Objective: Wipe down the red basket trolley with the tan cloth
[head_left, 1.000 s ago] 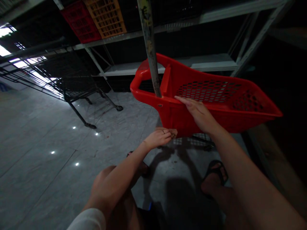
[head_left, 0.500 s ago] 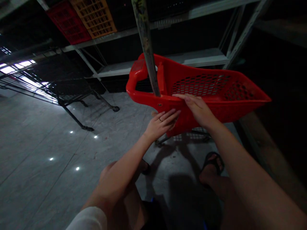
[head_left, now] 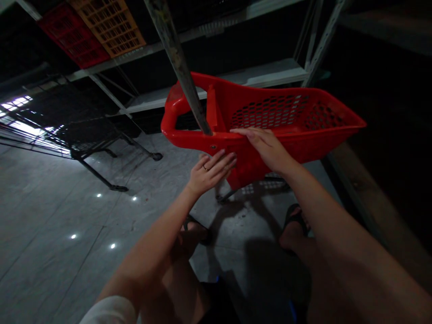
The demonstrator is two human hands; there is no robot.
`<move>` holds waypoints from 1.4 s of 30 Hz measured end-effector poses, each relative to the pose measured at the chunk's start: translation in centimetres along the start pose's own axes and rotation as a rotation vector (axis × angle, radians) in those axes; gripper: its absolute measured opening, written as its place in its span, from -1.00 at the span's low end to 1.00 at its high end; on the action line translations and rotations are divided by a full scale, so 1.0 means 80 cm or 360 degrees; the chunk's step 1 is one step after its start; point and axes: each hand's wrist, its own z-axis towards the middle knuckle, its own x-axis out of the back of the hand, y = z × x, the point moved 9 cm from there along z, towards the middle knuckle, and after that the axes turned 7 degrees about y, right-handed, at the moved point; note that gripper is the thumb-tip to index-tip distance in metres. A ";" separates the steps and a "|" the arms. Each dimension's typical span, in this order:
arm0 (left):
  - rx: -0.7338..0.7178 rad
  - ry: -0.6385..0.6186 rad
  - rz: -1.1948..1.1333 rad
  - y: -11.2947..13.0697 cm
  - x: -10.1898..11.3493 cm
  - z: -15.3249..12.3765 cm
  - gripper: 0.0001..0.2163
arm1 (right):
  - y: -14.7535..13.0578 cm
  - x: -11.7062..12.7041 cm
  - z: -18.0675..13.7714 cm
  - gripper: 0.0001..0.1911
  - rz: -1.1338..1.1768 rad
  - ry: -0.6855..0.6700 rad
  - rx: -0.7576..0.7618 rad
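Observation:
A red plastic shopping cart (head_left: 249, 157) with a perforated basket stands in front of me, its looped handle to the left. My right hand (head_left: 266, 146) lies along the near rim, its fingers stretched out flat and pointing left. Lower down, my left hand (head_left: 211, 171), with a ring on one finger, is held at the cart's near side below the handle end. Its fingers are extended, the tips at or very near the red plastic. The palm side is hidden, so anything under it cannot be made out.
A worn metal pole (head_left: 178, 67) slants down to the cart near its handle. Behind is a metal shelf (head_left: 270, 74) with a red crate (head_left: 74, 36) and an orange crate (head_left: 111, 27). At left stands a dark wire cart (head_left: 91, 135). A beam (head_left: 361, 189) runs along the right.
The view has shifted, so the cart and shelf sit further left. My left hand has moved slightly left and back along the cart's side. My right hand stays on the rim.

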 end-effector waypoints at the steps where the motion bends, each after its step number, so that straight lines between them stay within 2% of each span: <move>1: 0.0029 -0.0019 0.0005 -0.001 0.000 0.000 -0.50 | 0.000 0.000 0.000 -0.28 0.0001 -0.0004 0.0005; 3: -0.0045 -0.0189 -0.0077 0.021 -0.022 -0.006 -0.51 | 0.001 0.000 0.000 -0.29 0.0011 -0.0007 0.0009; 6: -0.0214 -0.0563 -0.0292 0.080 -0.084 -0.035 -0.54 | 0.001 0.001 0.000 -0.32 0.0040 0.0012 0.0010; 9: -0.0228 -0.0816 -0.0431 0.122 -0.134 -0.069 -0.59 | -0.001 0.000 0.000 -0.33 0.0050 0.0010 0.0014; 12: -0.0180 -0.0865 -0.0464 0.128 -0.143 -0.080 -0.64 | 0.001 0.000 0.000 -0.32 0.0046 0.0012 0.0001; 14: -0.0206 -0.0766 -0.0456 0.114 -0.121 -0.066 -0.63 | 0.005 0.002 0.001 -0.32 0.0033 0.0048 -0.0038; 15: -0.0215 -0.0647 -0.0427 0.100 -0.100 -0.053 -0.62 | 0.007 0.003 0.001 -0.32 0.0032 0.0068 -0.0061; 17: -0.0172 -0.0273 -0.0269 0.060 -0.041 -0.018 -0.59 | 0.010 0.005 0.001 -0.32 0.0052 0.0084 -0.0108; 20: 0.0091 0.0364 0.0134 -0.011 0.056 0.021 -0.57 | 0.008 0.005 0.001 -0.32 0.0111 0.0068 -0.0176; 22: 0.0388 0.0655 0.0271 -0.046 0.096 0.031 -0.53 | 0.004 0.004 0.000 -0.34 0.0147 0.0068 -0.0204; 23: 0.0536 0.0757 0.0262 -0.054 0.105 0.034 -0.52 | 0.003 0.004 0.000 -0.35 0.0170 0.0076 -0.0211; 25: 0.0725 0.0794 0.0106 -0.053 0.096 0.044 -0.51 | 0.002 0.002 -0.001 -0.37 0.0233 0.0101 -0.0217; 26: 0.0717 0.0711 -0.0006 -0.042 0.080 0.056 -0.52 | 0.002 0.002 -0.001 -0.36 0.0267 0.0115 -0.0219; 29: 0.0454 0.0340 -0.0205 0.010 0.030 0.098 -0.55 | 0.008 0.003 -0.002 -0.30 0.0337 0.0177 -0.0240; 31: 0.0332 0.0261 -0.0158 0.028 0.024 0.115 -0.56 | 0.013 0.007 -0.003 -0.28 0.0375 0.0251 -0.0268; 33: 0.0325 0.0351 -0.0046 0.022 0.042 0.118 -0.54 | 0.016 0.009 -0.005 -0.28 0.0466 0.0283 -0.0309; 35: 0.0408 0.0546 0.0077 -0.002 0.076 0.105 -0.51 | 0.017 0.007 -0.007 -0.28 0.0578 0.0255 -0.0346; 39: 0.0633 0.1042 0.0340 -0.069 0.150 0.051 -0.56 | 0.011 0.005 -0.006 -0.31 0.0531 0.0183 -0.0361; 42: 0.0868 0.1272 0.0326 -0.118 0.183 0.014 -0.64 | 0.006 0.009 -0.005 -0.30 0.0373 0.0210 -0.0326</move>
